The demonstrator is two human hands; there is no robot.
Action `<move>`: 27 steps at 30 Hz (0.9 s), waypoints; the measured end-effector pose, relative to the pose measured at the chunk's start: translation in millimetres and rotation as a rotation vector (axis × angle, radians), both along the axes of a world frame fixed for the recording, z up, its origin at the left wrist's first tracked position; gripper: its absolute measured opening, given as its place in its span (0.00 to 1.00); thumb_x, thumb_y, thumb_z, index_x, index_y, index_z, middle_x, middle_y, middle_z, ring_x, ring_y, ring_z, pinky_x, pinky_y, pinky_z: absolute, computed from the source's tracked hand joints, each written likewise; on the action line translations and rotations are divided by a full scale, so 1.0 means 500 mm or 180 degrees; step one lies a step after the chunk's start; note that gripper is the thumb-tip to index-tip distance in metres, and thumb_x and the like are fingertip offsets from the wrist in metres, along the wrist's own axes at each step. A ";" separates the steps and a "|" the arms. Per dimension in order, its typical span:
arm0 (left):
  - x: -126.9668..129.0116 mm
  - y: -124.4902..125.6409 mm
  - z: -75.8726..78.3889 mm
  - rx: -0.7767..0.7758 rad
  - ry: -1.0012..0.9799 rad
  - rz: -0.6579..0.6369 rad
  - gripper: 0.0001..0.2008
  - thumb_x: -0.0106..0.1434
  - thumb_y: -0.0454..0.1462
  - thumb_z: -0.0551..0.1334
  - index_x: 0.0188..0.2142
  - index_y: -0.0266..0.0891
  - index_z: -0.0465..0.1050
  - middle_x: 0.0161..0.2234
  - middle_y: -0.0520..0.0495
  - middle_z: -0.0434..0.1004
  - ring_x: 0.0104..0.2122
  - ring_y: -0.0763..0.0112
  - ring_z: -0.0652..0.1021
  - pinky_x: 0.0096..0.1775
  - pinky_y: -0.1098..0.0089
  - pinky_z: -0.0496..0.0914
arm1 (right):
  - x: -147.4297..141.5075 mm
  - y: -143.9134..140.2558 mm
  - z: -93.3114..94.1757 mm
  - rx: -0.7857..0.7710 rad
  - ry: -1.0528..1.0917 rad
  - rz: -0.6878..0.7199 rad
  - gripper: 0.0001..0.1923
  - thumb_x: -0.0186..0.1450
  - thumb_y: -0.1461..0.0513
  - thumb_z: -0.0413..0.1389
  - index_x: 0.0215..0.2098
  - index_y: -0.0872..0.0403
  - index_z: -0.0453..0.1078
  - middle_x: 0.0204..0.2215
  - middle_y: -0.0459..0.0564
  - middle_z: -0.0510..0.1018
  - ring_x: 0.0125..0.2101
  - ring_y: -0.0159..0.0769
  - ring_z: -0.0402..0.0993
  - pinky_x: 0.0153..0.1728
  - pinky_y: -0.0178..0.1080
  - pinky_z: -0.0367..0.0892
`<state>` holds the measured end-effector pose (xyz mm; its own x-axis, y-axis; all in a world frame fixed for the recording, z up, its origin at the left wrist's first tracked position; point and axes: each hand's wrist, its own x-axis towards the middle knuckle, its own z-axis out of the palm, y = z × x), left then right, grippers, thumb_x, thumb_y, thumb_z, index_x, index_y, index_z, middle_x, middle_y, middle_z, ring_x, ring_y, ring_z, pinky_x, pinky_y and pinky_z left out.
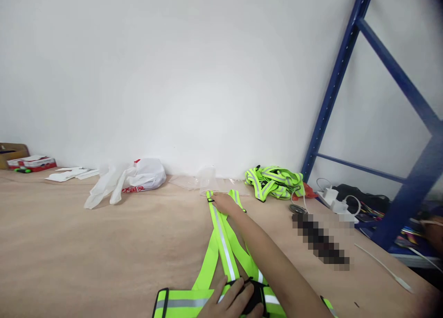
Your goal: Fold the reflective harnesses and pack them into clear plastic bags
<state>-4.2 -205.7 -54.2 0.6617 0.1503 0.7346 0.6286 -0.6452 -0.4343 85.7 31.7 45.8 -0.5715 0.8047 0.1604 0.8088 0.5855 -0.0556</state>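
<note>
Left hand, cut off below, and right hand, farther off, touch 1 reflective harness at mid-desk; whether either grips, I cannot tell. Along the desk's far edge: 1 white bag, clear film, uncountable, 1 heap of matching straps. Nearer the right edge, 1 pixelated object.

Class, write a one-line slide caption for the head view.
Left hand near, right hand at the far end of bright green reflective straps lying on a tabletop.
</note>
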 end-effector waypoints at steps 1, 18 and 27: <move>-0.006 -0.006 0.010 -0.0139 0.0148 -0.0008 0.16 0.72 0.40 0.58 0.58 0.51 0.70 0.56 0.53 0.76 0.55 0.71 0.75 0.62 0.67 0.64 | 0.007 -0.011 0.015 0.0008 0.0012 0.0037 0.12 0.68 0.65 0.54 0.48 0.53 0.74 0.50 0.56 0.79 0.50 0.43 0.75 0.47 0.39 0.66; -0.304 -0.122 0.232 -0.3879 -0.0994 0.0844 0.25 0.59 0.46 0.66 0.55 0.45 0.76 0.53 0.43 0.78 0.52 0.53 0.77 0.54 0.59 0.70 | 0.221 -0.582 0.011 0.1033 0.0914 0.0386 0.15 0.69 0.61 0.52 0.52 0.51 0.74 0.47 0.57 0.81 0.46 0.47 0.76 0.46 0.49 0.73; -0.292 -0.106 0.204 -0.3777 -0.2047 0.0355 0.21 0.63 0.46 0.64 0.54 0.43 0.74 0.41 0.46 0.80 0.35 0.65 0.77 0.37 0.69 0.72 | 0.201 -0.587 -0.082 0.0711 0.0817 0.0220 0.16 0.68 0.63 0.54 0.52 0.51 0.74 0.50 0.57 0.80 0.49 0.49 0.75 0.47 0.51 0.71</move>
<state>-150.0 -258.5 47.8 0.1957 0.9343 0.2981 0.5811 -0.3554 0.7322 186.2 -262.0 4.8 -0.5416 0.6943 0.4739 0.7430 0.6591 -0.1165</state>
